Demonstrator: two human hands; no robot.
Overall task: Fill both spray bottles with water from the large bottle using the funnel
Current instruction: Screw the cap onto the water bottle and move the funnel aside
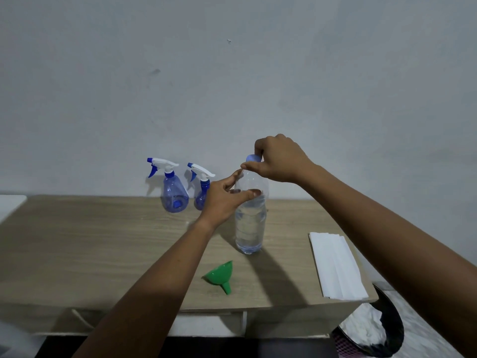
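— Where is the large bottle (250, 223)?
— Upright on the table (103, 241), near the middle, with water in it.
— And the hands?
— The left hand (227, 200) grips the bottle's shoulder, thumb across the front. The right hand (278, 161) is above it, fingers pinching the blue cap (252, 158), which sits on the neck.
— The spray bottles?
— The left spray bottle (174, 192) and the right spray bottle (202, 195) stand side by side at the back by the wall, heads on. The left hand partly hides the right one.
— The funnel?
— The green funnel (222, 276) lies on its side near the front edge, apart from the large bottle.
— Anything else?
— Folded white paper (336, 267) on the table's right end, and a bin (371, 332) on the floor below.
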